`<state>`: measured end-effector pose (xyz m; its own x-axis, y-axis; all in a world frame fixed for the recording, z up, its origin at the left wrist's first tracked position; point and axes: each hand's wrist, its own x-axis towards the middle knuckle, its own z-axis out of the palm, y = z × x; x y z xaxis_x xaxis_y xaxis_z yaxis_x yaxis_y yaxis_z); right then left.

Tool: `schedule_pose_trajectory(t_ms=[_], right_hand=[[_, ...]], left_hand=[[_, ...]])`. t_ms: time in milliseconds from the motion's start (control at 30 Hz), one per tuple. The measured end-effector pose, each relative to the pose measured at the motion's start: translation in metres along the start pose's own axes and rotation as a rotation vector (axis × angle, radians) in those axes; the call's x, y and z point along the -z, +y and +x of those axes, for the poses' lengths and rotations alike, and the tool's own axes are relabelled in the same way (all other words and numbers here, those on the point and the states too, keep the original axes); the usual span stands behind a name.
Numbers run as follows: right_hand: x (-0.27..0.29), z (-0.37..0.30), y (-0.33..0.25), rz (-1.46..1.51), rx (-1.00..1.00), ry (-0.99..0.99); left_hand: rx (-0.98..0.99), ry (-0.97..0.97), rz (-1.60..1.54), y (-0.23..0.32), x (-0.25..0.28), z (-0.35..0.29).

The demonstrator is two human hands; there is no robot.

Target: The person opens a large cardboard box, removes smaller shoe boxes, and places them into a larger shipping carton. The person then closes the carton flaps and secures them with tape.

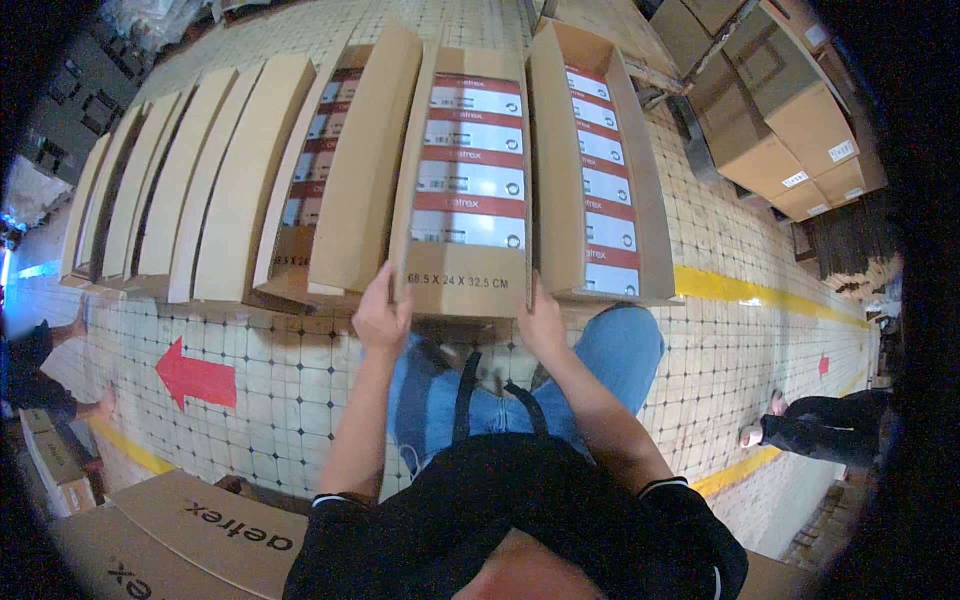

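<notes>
In front of me stands a long open cardboard carton (pixel 465 298) with a row of white-and-red boxes (pixel 468 182) inside. My left hand (pixel 383 312) is closed on its near left corner. At the near right corner my right hand (pixel 542 318) grips the same carton, its fingers partly hidden by the side wall. Close on the right is another open carton (pixel 655 250), holding similar white-and-red boxes. A raised brown flap (pixel 368 165) rises just left of the held carton, beside a further carton (pixel 283 268) of such boxes.
More narrow cartons (pixel 222 200) line up to the left. Stacked brown boxes (pixel 800 130) stand at the far right. Yellow lines (pixel 740 288) and a red arrow (pixel 200 376) mark the tiled floor. One person's legs (pixel 830 425) show at right; another person's arm (pixel 60 340) at left.
</notes>
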<state>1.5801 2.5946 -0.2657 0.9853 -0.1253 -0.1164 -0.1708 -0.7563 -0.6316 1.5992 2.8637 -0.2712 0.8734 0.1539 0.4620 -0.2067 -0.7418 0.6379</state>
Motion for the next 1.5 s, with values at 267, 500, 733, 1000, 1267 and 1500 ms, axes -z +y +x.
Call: schedule_pose_trajectory(t_ms=[267,500,733,1000,1267,1500], right_hand=[[0.074,0.013,-0.054,-0.197,0.132,-0.212],[0.199,0.173,-0.147,-0.393,0.429,0.375],[0.262,0.303,-0.194,-0.477,0.374,0.459],[0.261,0.333,-0.190,-0.465,0.340,0.460],[0.264,0.325,-0.197,-0.513,0.306,0.421],[0.256,0.318,-0.190,-0.530,0.390,0.382]], left_hand=[[0.429,-0.027,0.085,0.018,-0.003,0.027],[0.044,0.158,0.168,0.095,-0.003,0.246],[0.192,0.153,0.169,0.139,-0.039,0.398],[0.187,0.105,0.200,0.137,-0.045,0.414],[0.134,0.098,0.226,0.136,-0.041,0.411],[0.199,0.052,0.241,0.132,-0.039,0.401]])
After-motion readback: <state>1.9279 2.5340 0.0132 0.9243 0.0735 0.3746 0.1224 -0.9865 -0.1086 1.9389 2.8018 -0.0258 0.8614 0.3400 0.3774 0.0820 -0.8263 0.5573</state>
